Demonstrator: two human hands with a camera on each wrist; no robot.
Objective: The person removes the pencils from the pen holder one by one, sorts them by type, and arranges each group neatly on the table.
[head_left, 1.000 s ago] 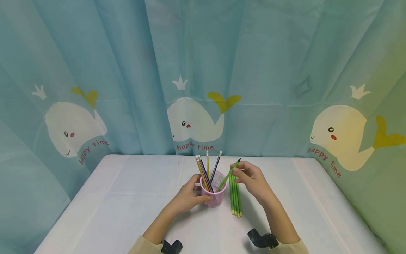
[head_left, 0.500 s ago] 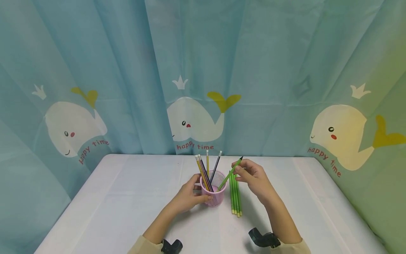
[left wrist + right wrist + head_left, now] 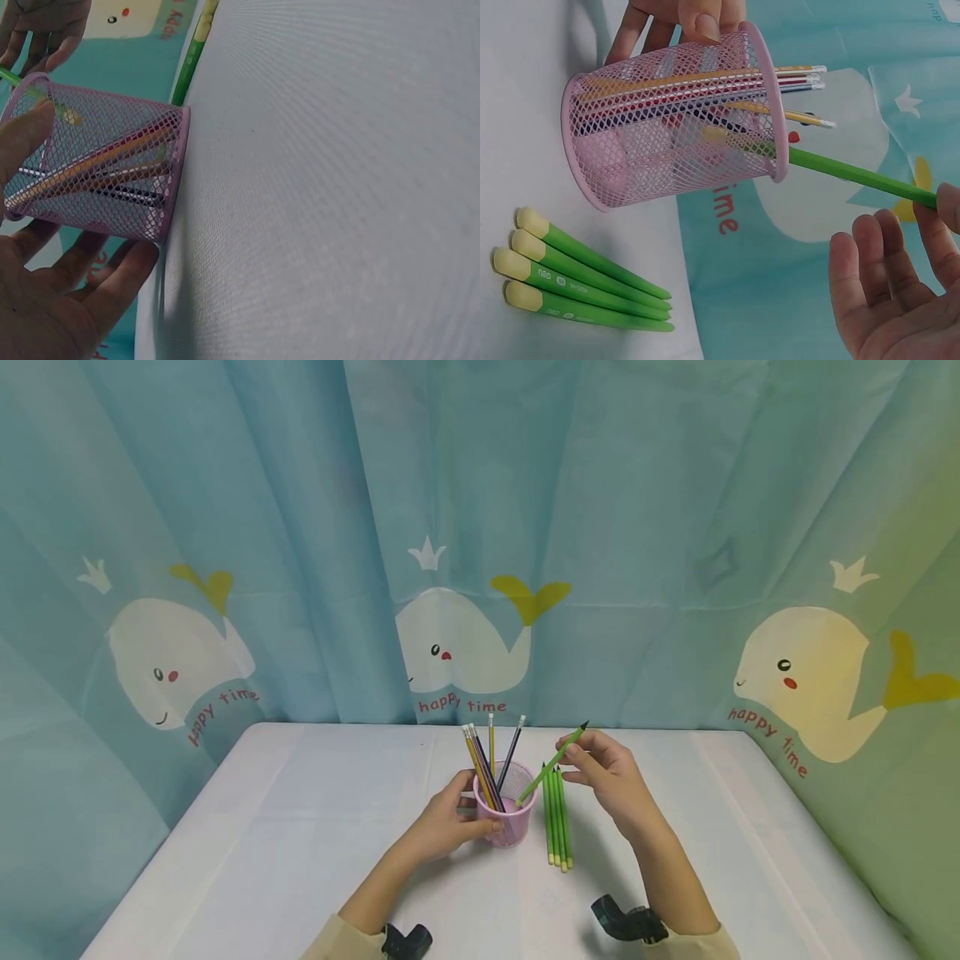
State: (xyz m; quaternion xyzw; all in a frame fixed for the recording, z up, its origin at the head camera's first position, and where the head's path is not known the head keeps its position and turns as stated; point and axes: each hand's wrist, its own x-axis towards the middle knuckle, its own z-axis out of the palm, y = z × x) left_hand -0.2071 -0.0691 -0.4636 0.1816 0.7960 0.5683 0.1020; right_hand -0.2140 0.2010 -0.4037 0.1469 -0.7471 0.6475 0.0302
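Observation:
A pink mesh pencil cup (image 3: 507, 828) stands upright on the table, several striped pencils (image 3: 705, 84) leaning inside it. My left hand (image 3: 442, 825) grips the cup from the left, thumb in front and fingers behind. Between thumb and forefinger my right hand (image 3: 606, 772) pinches a green pencil (image 3: 855, 174) near its dark point. That pencil slants, with its pale yellow end inside the cup's mouth, clear of the bottom in both wrist views. Several more green pencils (image 3: 557, 822) lie side by side on the table just right of the cup, points away from me.
The white table (image 3: 322, 827) has its far edge close to a blue curtain (image 3: 645, 527) printed with whales. A black wrist strap mount (image 3: 628, 920) sits on the right forearm, another mount (image 3: 407, 942) on the left.
My right hand has shifted right and slightly away, drawing the green pencil partly up out of the cup. The left hand and the cup have stayed in place.

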